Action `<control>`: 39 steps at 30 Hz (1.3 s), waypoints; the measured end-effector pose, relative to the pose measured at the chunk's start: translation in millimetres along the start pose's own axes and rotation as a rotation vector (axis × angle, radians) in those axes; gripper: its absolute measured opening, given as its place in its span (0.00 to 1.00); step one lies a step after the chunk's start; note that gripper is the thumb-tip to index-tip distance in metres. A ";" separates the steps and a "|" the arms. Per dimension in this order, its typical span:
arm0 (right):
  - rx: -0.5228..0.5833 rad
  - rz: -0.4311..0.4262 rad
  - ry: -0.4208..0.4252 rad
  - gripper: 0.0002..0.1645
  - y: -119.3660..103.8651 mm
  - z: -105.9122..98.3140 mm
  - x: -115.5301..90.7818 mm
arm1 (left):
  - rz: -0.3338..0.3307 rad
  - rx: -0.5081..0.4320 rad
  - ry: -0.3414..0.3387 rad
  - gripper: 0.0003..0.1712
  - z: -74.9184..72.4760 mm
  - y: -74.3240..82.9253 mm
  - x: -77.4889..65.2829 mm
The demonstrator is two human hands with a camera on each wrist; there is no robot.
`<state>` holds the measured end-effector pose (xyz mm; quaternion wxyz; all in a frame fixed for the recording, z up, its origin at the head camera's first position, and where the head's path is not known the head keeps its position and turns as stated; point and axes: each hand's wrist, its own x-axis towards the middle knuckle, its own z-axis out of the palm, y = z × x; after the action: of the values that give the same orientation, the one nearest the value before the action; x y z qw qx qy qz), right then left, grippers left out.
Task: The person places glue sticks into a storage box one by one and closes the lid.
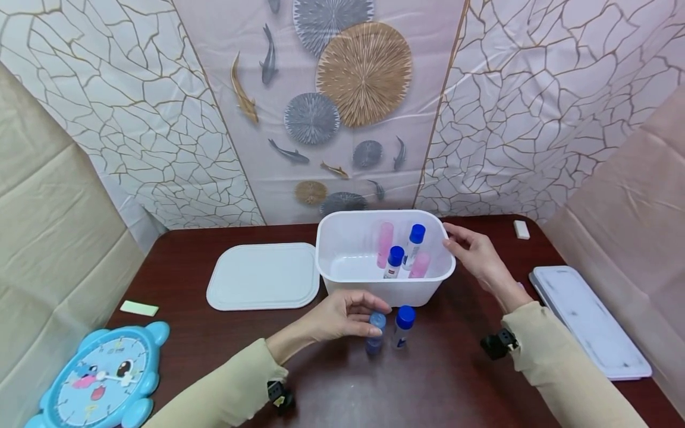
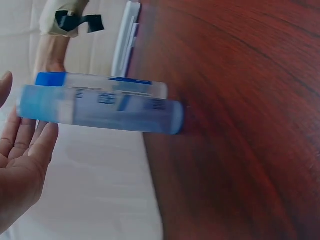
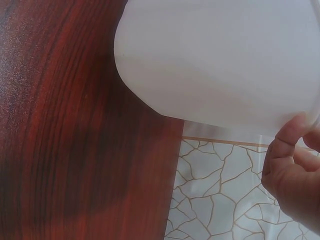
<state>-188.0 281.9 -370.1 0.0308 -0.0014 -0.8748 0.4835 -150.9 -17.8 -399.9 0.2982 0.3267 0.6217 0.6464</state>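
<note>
My left hand point(image 1: 342, 315) is spread around the top of a light-blue glue stick point(image 1: 376, 333) that stands on the table. In the left wrist view, the fingers point(image 2: 44, 145) lie beside its cap, and a fingertip sits near the cap's end. Right beside it stands a clear glue stick with a dark-blue cap point(image 1: 404, 327). My right hand point(image 1: 476, 255) pinches the right rim of a white plastic bin point(image 1: 369, 291). Inside the bin lean two blue-capped glue sticks point(image 1: 395, 261) and two pink ones point(image 1: 385, 245). In the right wrist view, the bin's outer wall point(image 3: 215, 60) fills the upper part.
A white lid point(image 1: 262, 276) lies left of the bin. At the left edge are a light-blue animal-shaped clock point(image 1: 99, 380) and a pale green strip point(image 1: 139, 308). A flat white case point(image 1: 591, 321) lies on the right, with a small white block point(image 1: 521, 229) at the far right corner.
</note>
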 end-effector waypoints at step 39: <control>-0.029 0.015 -0.001 0.30 1.4 0.0 -2.8 | -0.109 0.114 0.208 0.22 -102.3 45.3 78.2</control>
<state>-185.2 282.6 -371.4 0.0266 -0.0081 -0.8817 0.4710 -278.8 -20.3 -351.9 0.2478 0.2401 0.7019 0.6231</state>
